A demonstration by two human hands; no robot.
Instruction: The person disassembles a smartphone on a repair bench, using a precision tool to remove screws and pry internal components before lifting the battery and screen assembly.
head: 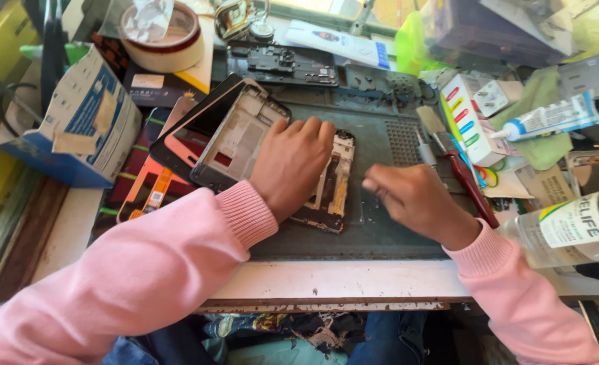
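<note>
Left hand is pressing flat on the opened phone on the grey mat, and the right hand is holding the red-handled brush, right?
Not quite. In the head view the right hand is pinched shut beside the opened phone; the red-handled brush lies untouched on the grey mat. The left hand does press on it.

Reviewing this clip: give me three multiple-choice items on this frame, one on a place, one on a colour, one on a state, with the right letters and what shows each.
1. Where does the opened phone lie?
A. on the grey work mat
B. inside the blue-and-white box
C. on top of the tape roll

2. What colour are the person's sleeves?
A. green
B. pink
C. black

3. How is the left hand placed?
A. raised clear of the bench
B. gripping the clear bottle
C. pressed flat on the opened phone

Answers:
1 A: the phone rests on the mat in front of the person.
2 B: both cuffs and arms are pink.
3 C: palm down, fingers spread over the phone; the right hand is curled beside it.
</note>
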